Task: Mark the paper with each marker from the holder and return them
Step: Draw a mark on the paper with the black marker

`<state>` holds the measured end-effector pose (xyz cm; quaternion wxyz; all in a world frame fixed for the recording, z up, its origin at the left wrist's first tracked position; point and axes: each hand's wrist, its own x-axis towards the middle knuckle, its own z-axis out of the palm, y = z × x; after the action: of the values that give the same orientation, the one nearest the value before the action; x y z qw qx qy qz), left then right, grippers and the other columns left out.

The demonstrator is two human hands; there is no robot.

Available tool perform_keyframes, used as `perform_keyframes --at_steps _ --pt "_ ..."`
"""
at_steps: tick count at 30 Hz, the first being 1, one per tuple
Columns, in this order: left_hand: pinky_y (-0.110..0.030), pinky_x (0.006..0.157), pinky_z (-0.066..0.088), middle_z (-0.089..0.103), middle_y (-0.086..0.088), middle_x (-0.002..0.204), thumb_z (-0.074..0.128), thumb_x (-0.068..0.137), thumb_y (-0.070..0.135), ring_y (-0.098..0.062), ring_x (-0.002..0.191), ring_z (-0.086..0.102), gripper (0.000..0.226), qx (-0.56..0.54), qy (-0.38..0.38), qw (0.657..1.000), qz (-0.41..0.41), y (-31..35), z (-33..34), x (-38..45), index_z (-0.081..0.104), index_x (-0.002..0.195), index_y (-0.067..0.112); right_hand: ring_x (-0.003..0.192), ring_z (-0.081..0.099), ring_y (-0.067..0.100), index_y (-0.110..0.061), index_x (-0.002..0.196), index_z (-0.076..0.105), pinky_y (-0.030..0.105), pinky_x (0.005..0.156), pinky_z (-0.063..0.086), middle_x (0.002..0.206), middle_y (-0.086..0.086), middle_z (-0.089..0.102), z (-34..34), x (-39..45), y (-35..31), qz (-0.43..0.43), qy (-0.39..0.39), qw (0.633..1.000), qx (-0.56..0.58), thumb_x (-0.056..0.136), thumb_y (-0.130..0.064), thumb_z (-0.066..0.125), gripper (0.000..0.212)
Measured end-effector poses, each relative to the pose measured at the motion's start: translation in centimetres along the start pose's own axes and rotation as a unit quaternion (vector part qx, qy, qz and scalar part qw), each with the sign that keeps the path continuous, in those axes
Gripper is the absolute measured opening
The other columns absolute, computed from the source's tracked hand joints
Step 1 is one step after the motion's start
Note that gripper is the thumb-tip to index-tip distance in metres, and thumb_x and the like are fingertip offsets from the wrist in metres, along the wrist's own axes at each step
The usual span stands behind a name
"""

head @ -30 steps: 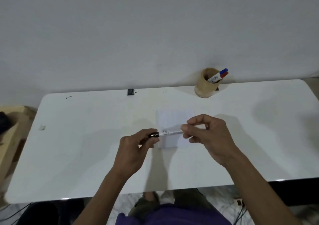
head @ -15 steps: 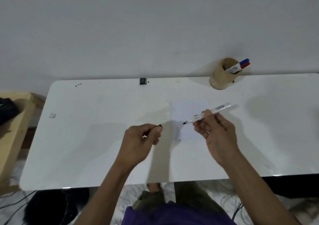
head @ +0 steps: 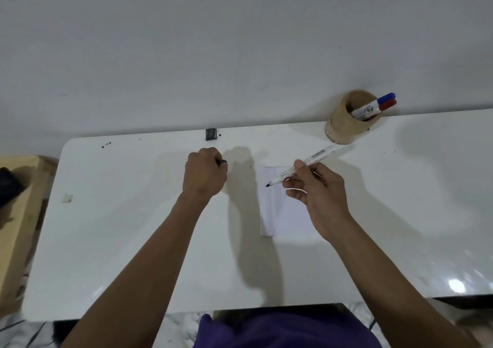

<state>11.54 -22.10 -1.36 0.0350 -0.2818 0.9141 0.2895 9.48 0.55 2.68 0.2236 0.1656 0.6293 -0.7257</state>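
My right hand (head: pixel 316 190) grips an uncapped white marker (head: pixel 312 159), its black tip pointing down-left just above the top-left part of a small white paper (head: pixel 282 211) on the white table (head: pixel 133 227). My left hand (head: pixel 204 173) is closed in a fist left of the paper, with the marker's black cap (head: pixel 222 161) peeking out between its fingers. At the table's back right stands a tan round holder (head: pixel 344 123) with a blue-capped marker (head: pixel 373 104) and a red-capped marker (head: pixel 384 106) leaning out to the right.
A small black clip (head: pixel 210 134) sits at the table's back edge, against the grey wall. A scrap of tape (head: pixel 67 198) lies near the left edge. A wooden piece of furniture (head: pixel 18 214) stands to the left of the table.
The two hands pulled the cap off the marker and moved apart. The left hand carried the cap away to the left; the right hand turned the marker tip-down over the paper.
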Motion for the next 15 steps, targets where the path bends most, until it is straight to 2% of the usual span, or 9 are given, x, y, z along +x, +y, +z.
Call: perform_keyframes --at_steps 4,6,8,10,12,14,15 --pt "-0.033 0.065 0.045 0.073 -0.016 0.092 0.059 0.092 0.013 -0.035 0.084 0.066 0.015 0.072 -0.034 0.997 -0.003 0.2 0.9 1.5 0.070 0.094 0.003 0.069 0.071 0.020 -0.005 0.090 0.067 0.030 0.066 0.058 0.072 0.004 0.072 -0.2 1.0 0.0 0.003 0.000 1.000 -0.014 0.099 -0.019 0.065 0.017" --pt "-0.035 0.065 0.048 0.072 -0.016 0.092 0.060 0.092 0.014 -0.036 0.084 0.066 0.015 0.078 -0.039 0.996 -0.013 0.4 1.1 1.9 0.069 0.094 0.002 0.070 0.071 0.020 -0.004 0.091 0.066 0.030 0.066 0.058 0.070 0.002 0.073 -0.4 1.4 0.1 0.005 0.001 1.000 -0.021 0.099 -0.020 0.066 0.017" --pt "-0.039 0.071 0.055 0.072 -0.017 0.093 0.061 0.091 0.014 -0.038 0.087 0.068 0.015 0.067 -0.046 0.996 -0.023 0.5 1.1 2.2 0.069 0.097 0.003 0.071 0.071 0.021 -0.004 0.092 0.066 0.031 0.066 0.058 0.071 0.001 0.073 -0.5 1.6 0.3 0.009 0.004 1.000 -0.026 0.098 -0.021 0.067 0.018" --pt "-0.041 0.080 0.055 0.071 -0.016 0.105 0.064 0.090 0.019 -0.037 0.100 0.066 0.027 0.070 -0.043 0.996 -0.027 0.8 0.6 1.9 0.065 0.112 0.004 0.071 0.071 0.022 -0.005 0.094 0.067 0.031 0.066 0.057 0.074 0.003 0.073 -0.7 1.8 0.6 0.012 0.007 0.999 -0.029 0.099 -0.021 0.067 0.016" --pt "-0.043 0.083 0.052 0.064 -0.012 0.118 0.063 0.089 0.027 -0.033 0.111 0.060 0.043 0.062 -0.003 0.997 -0.043 1.2 0.0 0.6 0.055 0.127 0.009 0.071 0.072 0.021 -0.008 0.098 0.067 0.030 0.065 0.057 0.081 0.005 0.074 -0.8 1.8 0.8 0.005 0.007 0.999 -0.039 0.098 -0.018 0.067 0.010" --pt "-0.040 0.078 0.049 0.061 -0.008 0.116 0.061 0.091 0.033 -0.028 0.113 0.057 0.042 0.034 0.078 0.996 -0.037 1.4 -0.2 -1.8 0.052 0.129 0.015 0.069 0.072 0.019 -0.010 0.098 0.065 0.028 0.064 0.058 0.086 0.007 0.072 -1.0 1.8 0.9 -0.013 0.009 0.999 -0.052 0.094 -0.012 0.072 0.009" --pt "-0.039 0.075 0.049 0.060 -0.007 0.113 0.060 0.092 0.033 -0.027 0.110 0.057 0.039 0.023 0.110 0.994 -0.009 1.4 0.0 -3.2 0.053 0.126 0.015 0.068 0.072 0.017 -0.009 0.098 0.063 0.027 0.063 0.058 0.087 0.007 0.071 -1.2 1.8 1.0 -0.023 0.013 0.998 -0.056 0.091 -0.009 0.075 0.013"
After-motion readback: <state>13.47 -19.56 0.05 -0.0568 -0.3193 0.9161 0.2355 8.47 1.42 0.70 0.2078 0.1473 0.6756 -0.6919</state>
